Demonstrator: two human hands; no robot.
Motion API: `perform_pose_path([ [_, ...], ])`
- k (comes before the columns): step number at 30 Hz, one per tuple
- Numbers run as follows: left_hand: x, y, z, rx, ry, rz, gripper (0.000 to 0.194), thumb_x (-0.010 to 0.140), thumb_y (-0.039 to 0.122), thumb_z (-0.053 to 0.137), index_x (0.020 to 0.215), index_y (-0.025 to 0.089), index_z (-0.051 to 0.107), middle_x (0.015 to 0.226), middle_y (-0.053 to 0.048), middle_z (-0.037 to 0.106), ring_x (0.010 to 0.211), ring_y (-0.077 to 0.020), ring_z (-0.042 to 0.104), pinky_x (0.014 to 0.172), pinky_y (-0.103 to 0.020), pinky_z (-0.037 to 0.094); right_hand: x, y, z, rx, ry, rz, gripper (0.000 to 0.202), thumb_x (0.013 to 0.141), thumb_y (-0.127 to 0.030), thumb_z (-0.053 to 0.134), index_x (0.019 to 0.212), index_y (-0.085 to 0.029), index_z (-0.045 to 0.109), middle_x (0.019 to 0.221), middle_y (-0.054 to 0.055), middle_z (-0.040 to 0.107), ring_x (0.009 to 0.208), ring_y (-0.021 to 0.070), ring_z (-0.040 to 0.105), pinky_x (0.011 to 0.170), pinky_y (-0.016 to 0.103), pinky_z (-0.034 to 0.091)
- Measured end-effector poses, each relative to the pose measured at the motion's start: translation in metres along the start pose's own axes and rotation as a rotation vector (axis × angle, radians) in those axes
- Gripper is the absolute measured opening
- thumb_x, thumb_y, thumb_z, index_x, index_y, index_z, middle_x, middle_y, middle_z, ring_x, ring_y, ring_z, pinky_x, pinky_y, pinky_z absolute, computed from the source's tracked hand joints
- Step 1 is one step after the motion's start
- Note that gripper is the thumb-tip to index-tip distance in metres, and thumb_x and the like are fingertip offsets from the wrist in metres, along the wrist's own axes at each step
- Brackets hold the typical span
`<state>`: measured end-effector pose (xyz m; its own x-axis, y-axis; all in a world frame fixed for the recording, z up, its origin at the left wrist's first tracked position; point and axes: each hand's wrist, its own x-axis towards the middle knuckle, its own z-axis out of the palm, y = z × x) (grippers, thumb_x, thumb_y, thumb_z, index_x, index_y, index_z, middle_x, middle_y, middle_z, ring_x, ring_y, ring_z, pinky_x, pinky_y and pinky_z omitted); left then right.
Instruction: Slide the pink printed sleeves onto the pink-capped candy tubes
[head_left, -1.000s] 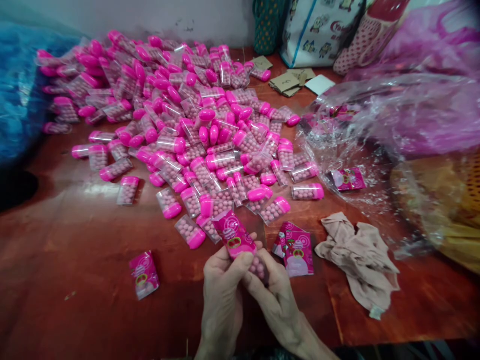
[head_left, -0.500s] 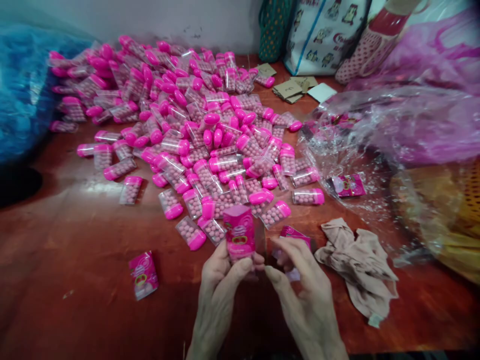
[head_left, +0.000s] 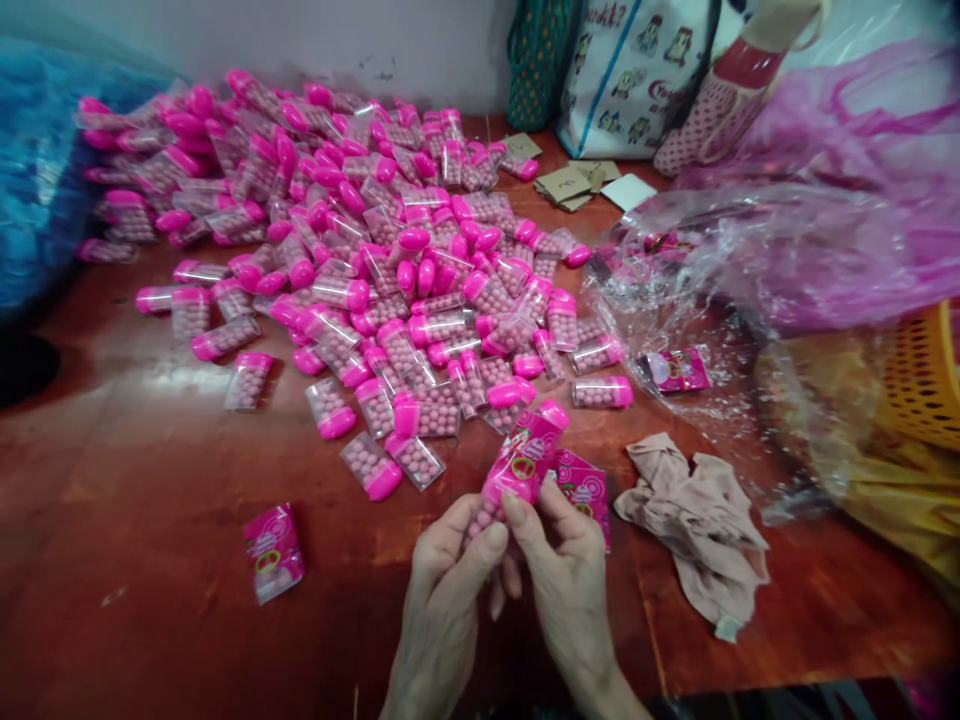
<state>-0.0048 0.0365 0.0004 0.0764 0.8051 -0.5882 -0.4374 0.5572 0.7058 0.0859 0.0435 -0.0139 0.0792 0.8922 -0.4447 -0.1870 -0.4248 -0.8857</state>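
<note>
Between my two hands is a clear candy container (head_left: 480,518) of pink balls, tilted up to the right. A printed pink sleeve (head_left: 523,455) is around its upper part, and the pink cap sticks out at the top. My left hand (head_left: 448,585) is closed on the bottom end, thumb in front. Fingers of my right hand (head_left: 564,570) pinch the sleeve's lower edge and the container from the right side. Just behind my right hand lie flat pink sleeves (head_left: 591,492), partly covered by it. Another pink sleeve (head_left: 274,555) lies alone on the left.
A big heap of pink-capped candy containers (head_left: 330,230) spreads over the reddish table (head_left: 150,640). To the right are a beige cloth (head_left: 694,530), clear plastic film (head_left: 720,290) and a yellow basket (head_left: 922,375). Cardboard pieces (head_left: 566,187) and bags stand behind; a blue bag (head_left: 45,180) is left.
My right hand has come in from the right and now grips the sleeve and container. The container has tipped right, and its cap now shows above the sleeve. The view has shifted slightly.
</note>
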Motion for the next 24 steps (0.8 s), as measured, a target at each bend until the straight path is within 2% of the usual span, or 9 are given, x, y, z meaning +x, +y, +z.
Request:
perform_pose_path([
  [4,0.002,0.001,0.0,0.051,0.016,0.004,0.014,0.083,0.027,0.056,0.08,0.014,0.058,0.051,0.003,0.048,0.044,-0.0057,0.037,0.04,-0.016,0.026,0.001,-0.001,-0.004,0.022,-0.061,0.024,0.021,0.082,-0.038,0.059,0.079,-0.018,0.063,0.053,-0.004,0.053,0.042,0.0093,0.046,0.04,0.02,0.04],
  [7,0.004,0.002,-0.003,0.145,-0.01,0.024,0.015,0.082,0.029,0.056,0.079,0.014,0.059,0.053,0.002,0.05,0.043,-0.0062,0.038,0.039,-0.017,0.025,0.009,-0.006,-0.012,0.137,-0.125,0.034,0.021,0.08,-0.038,0.063,0.085,-0.018,0.065,0.062,-0.001,0.061,0.053,0.0115,0.055,0.05,0.022,0.045],
  [10,0.004,0.005,-0.003,0.278,-0.059,0.028,0.017,0.082,0.03,0.055,0.076,0.014,0.06,0.056,0.0,0.054,0.043,-0.0063,0.038,0.039,-0.018,0.024,0.017,-0.009,-0.018,0.167,-0.096,0.036,0.021,0.076,-0.037,0.068,0.074,-0.016,0.067,0.064,0.002,0.065,0.059,0.0128,0.058,0.057,0.023,0.048],
  [13,0.002,0.007,0.0,0.326,-0.073,0.038,0.019,0.081,0.031,0.057,0.072,0.015,0.059,0.059,-0.001,0.055,0.042,-0.0065,0.04,0.037,-0.018,0.023,0.019,-0.008,-0.017,0.156,-0.057,0.068,0.024,0.072,-0.035,0.071,0.062,-0.014,0.067,0.056,0.001,0.064,0.051,0.0107,0.055,0.05,0.02,0.046],
  [17,0.0,0.003,0.003,0.266,-0.058,0.026,0.019,0.08,0.032,0.057,0.071,0.016,0.057,0.05,0.003,0.048,0.04,-0.0059,0.035,0.037,-0.018,0.02,0.014,-0.006,-0.011,0.013,0.03,0.058,0.026,0.07,-0.036,0.072,0.059,-0.014,0.063,0.052,-0.001,0.061,0.044,0.0094,0.051,0.042,0.019,0.042],
  [21,0.003,-0.001,0.003,0.171,-0.034,-0.01,0.018,0.081,0.032,0.057,0.074,0.015,0.057,0.044,0.005,0.043,0.039,-0.0055,0.029,0.038,-0.018,0.018,0.01,-0.003,-0.008,-0.128,0.104,0.003,0.021,0.069,-0.034,0.072,0.067,-0.014,0.066,0.059,0.001,0.065,0.053,0.0126,0.058,0.053,0.023,0.049],
  [24,0.01,-0.001,0.004,0.049,-0.039,-0.052,0.016,0.081,0.03,0.058,0.076,0.015,0.058,0.049,0.005,0.046,0.039,-0.0049,0.033,0.037,-0.017,0.019,0.011,-0.005,-0.01,0.01,-0.004,0.064,0.023,0.074,-0.037,0.067,0.077,-0.014,0.066,0.057,-0.001,0.062,0.042,0.0105,0.055,0.041,0.021,0.047],
])
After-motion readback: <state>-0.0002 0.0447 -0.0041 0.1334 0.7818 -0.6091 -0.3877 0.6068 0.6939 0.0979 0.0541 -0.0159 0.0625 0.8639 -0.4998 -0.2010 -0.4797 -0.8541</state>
